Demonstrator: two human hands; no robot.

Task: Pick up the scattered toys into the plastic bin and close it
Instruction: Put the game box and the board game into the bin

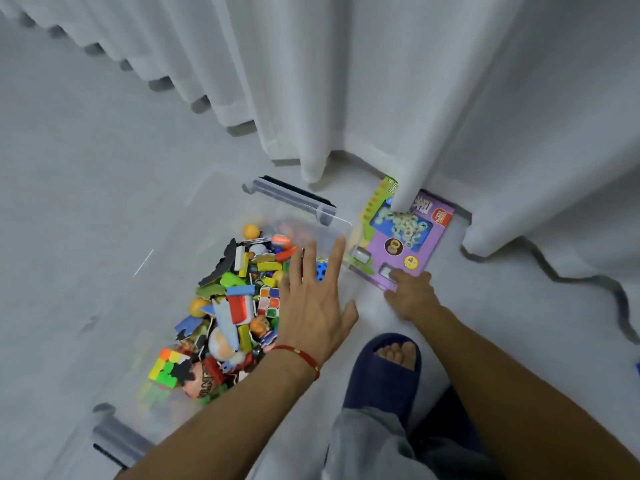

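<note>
A clear plastic bin (204, 216) stands on the floor, full of colourful toys (239, 299): blocks, puzzle cubes, balls and figures. My left hand (313, 306) hovers flat over the bin's right rim, fingers spread and straight, holding nothing. To the right, a purple and green toy box (408, 240) lies on the floor, partly under the curtain. My right hand (412, 296) has its curled fingers on the near corner of that box. No lid is in view.
White curtains (381, 98) hang along the back and right, their hems touching the floor. My foot in a dark blue slipper (384, 368) stands just below my right hand. Pale floor lies to the left of the bin.
</note>
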